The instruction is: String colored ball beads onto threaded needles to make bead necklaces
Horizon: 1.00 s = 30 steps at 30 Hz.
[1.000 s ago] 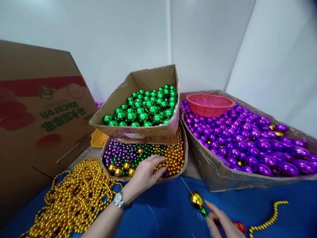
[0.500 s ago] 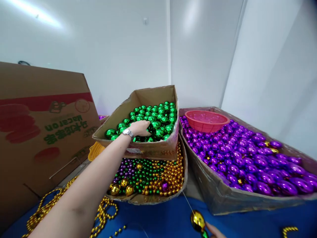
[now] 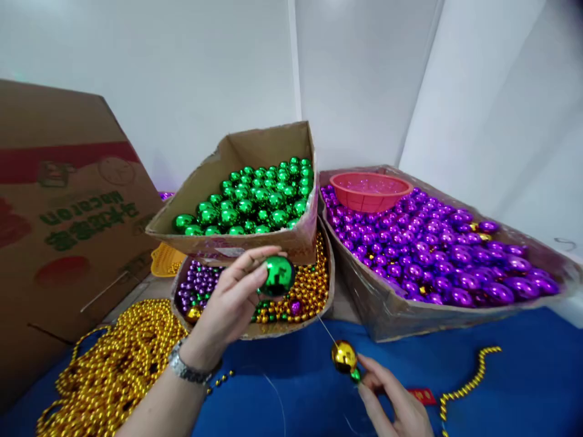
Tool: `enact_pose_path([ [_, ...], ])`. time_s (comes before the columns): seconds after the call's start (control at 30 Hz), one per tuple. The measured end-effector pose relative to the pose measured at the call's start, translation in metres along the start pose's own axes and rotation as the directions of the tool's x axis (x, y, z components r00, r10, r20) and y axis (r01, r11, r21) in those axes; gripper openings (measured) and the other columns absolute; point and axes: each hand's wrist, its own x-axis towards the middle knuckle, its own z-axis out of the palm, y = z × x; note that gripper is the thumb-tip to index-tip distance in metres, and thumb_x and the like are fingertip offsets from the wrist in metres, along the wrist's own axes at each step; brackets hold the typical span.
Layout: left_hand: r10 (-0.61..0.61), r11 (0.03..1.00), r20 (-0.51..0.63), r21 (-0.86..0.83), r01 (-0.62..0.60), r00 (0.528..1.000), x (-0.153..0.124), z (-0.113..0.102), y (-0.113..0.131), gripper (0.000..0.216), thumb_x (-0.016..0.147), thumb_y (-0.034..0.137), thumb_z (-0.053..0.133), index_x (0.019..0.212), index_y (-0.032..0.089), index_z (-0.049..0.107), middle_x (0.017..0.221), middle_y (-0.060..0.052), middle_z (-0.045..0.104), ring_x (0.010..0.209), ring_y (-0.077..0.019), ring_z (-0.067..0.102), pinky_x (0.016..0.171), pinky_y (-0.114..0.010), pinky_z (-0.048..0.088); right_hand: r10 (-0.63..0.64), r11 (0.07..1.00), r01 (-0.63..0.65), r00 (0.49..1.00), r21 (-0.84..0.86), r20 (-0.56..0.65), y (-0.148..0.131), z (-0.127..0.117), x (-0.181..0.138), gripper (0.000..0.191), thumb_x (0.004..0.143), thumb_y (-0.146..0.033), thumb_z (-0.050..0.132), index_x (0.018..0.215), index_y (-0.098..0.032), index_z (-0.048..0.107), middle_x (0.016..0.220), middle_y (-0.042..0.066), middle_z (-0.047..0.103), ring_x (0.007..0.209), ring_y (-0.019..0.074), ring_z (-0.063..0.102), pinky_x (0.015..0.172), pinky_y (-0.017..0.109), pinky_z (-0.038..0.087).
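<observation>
The left hand [image 3: 233, 303] grips a large green ball [image 3: 279, 277], the right hand [image 3: 395, 397] pinching a small green bead [image 3: 356, 375].

Gold bead strands [image 3: 122, 364] and a red tag [image 3: 423, 396] lie on a blue surface [image 3: 319, 400].

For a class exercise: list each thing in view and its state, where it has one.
Left hand, fingers gripping
Big green bead, held in left hand
Right hand, fingers pinching at small green bead
Big gold bead, on thin string
Watch, worn
Green-bead box, open, above mixed-bead box
Mixed-bead box, open, partly covered
Purple-bead box, open
Red basket, resting on purple beads
Gold bead strands, heaped
</observation>
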Motion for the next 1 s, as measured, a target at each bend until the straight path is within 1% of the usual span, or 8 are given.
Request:
enact_pose_path([
  [0.1,-0.258,0.939,0.065,-0.215,0.267,0.964,-0.024,0.006,-0.043,0.034,0.085,0.026,0.055,0.118,0.020,0.056,0.107,-0.010,0.060,0.084,-0.0198,0.060,0.060,-0.029,0.057,0.018,1.000,-0.020,0.990,0.010,0.138,0.002,-0.009,-0.002,0.031,0.090,-0.030,0.052,0.119,-0.021,0.056,0.078,0.001,0.066,0.069,0.0109,0.066,0.068,0.014,0.051],
  [0.13,-0.312,0.911,0.067,-0.263,0.319,0.948,-0.029,0.007,-0.054,0.034,0.086,0.025,0.054,0.119,0.020,0.056,0.103,-0.009,0.060,0.083,-0.0186,0.059,0.061,-0.030,0.057,0.027,1.000,-0.029,0.986,0.010,0.163,0.003,-0.011,-0.003,0.032,0.090,-0.028,0.050,0.121,-0.022,0.054,0.081,0.000,0.066,0.072,0.0111,0.065,0.070,0.015,0.051],
  [0.2,-0.374,0.866,0.043,-0.342,0.365,0.927,-0.035,0.010,-0.071,0.033,0.087,0.023,0.054,0.119,0.021,0.056,0.101,-0.007,0.059,0.084,-0.0171,0.058,0.065,-0.031,0.057,0.029,0.999,-0.033,0.977,0.012,0.211,0.003,-0.013,-0.007,0.034,0.091,-0.024,0.048,0.125,-0.024,0.050,0.085,0.000,0.065,0.077,0.0115,0.065,0.074,0.016,0.050],
  [0.37,-0.390,0.822,-0.042,-0.467,0.328,0.920,-0.041,0.018,-0.087,0.027,0.086,0.020,0.055,0.113,0.022,0.056,0.106,-0.005,0.057,0.092,-0.0170,0.057,0.079,-0.038,0.055,-0.011,1.000,0.002,0.950,0.031,0.313,-0.001,-0.011,-0.013,0.038,0.092,-0.019,0.046,0.129,-0.027,0.044,0.088,0.001,0.063,0.080,0.0125,0.062,0.074,0.019,0.049],
  [0.47,-0.366,0.824,-0.112,-0.501,0.266,0.924,-0.042,0.022,-0.092,0.025,0.084,0.018,0.058,0.108,0.023,0.055,0.104,-0.004,0.058,0.094,-0.0179,0.057,0.085,-0.045,0.051,-0.015,0.999,0.000,0.937,0.044,0.350,-0.003,-0.010,-0.015,0.039,0.093,-0.018,0.045,0.130,-0.028,0.042,0.087,0.001,0.062,0.079,0.0126,0.062,0.074,0.020,0.048],
  [0.57,-0.326,0.842,-0.171,-0.499,0.203,0.930,-0.041,0.026,-0.097,0.028,0.082,0.017,0.061,0.108,0.024,0.054,0.102,-0.003,0.057,0.095,-0.0188,0.057,0.087,-0.048,0.050,-0.022,0.999,0.004,0.936,0.052,0.351,-0.003,-0.010,-0.016,0.040,0.093,-0.017,0.045,0.131,-0.027,0.040,0.087,0.001,0.062,0.078,0.0126,0.062,0.074,0.021,0.048],
  [0.83,-0.248,0.894,-0.191,-0.422,0.148,0.950,-0.042,0.031,-0.099,0.039,0.081,0.019,0.062,0.118,0.024,0.053,0.107,-0.005,0.056,0.096,-0.0192,0.057,0.088,-0.046,0.050,-0.035,0.999,0.029,0.937,0.025,0.348,0.002,-0.010,-0.018,0.040,0.093,-0.017,0.044,0.131,-0.027,0.039,0.089,0.001,0.062,0.080,0.0121,0.062,0.074,0.020,0.048],
  [1.0,-0.233,0.913,-0.194,-0.380,0.146,0.953,-0.042,0.033,-0.100,0.040,0.079,0.021,0.064,0.118,0.024,0.054,0.106,-0.005,0.057,0.094,-0.0178,0.056,0.087,-0.042,0.050,-0.035,0.999,0.030,0.942,0.022,0.332,0.003,-0.009,-0.018,0.040,0.093,-0.017,0.044,0.131,-0.026,0.040,0.089,0.001,0.063,0.080,0.0126,0.062,0.075,0.020,0.048],
])
